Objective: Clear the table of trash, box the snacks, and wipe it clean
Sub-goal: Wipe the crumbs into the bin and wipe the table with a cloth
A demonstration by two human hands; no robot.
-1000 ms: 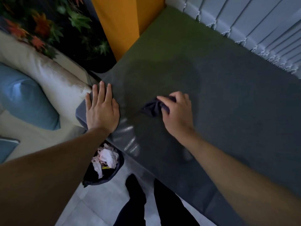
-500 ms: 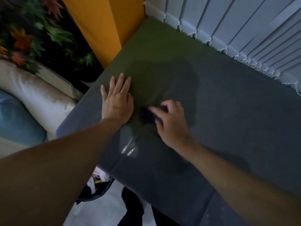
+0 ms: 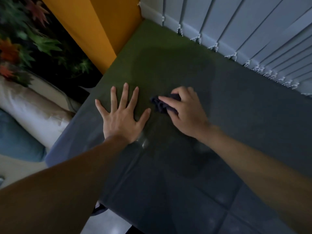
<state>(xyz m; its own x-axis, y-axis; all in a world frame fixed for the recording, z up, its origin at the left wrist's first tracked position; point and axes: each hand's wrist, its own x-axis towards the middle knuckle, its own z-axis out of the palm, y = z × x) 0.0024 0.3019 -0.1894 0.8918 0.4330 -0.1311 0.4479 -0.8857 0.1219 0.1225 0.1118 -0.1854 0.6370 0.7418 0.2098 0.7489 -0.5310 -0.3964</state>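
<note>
A person leans over a dark grey table, both bare forearms reaching across it. The left hand lies flat on the tabletop near the table's left edge, palm down, fingers straight and spread wide, holding nothing. Just to its right, the right hand grips a small dark blue cloth, bunched and crumpled. Its fingers curl over the top of the cloth and the forefinger stretches along it, pressing it against the surface. The cloth sits on the table between the two hands, close to the tip of the left thumb but not touching it. A faint glossy streak shines on the tabletop beside the left wrist. The far part of the table looks greenish in the dim light, with a darker shadow across it.

Along the far side of the table hang pale grey vertical blinds, their bottoms linked by beaded chains. An orange wall panel stands at the table's far left corner. To the left are blurred green and red leaves, a cream sofa cushion and a blue cushion. Pale floor shows below the table's near edge.
</note>
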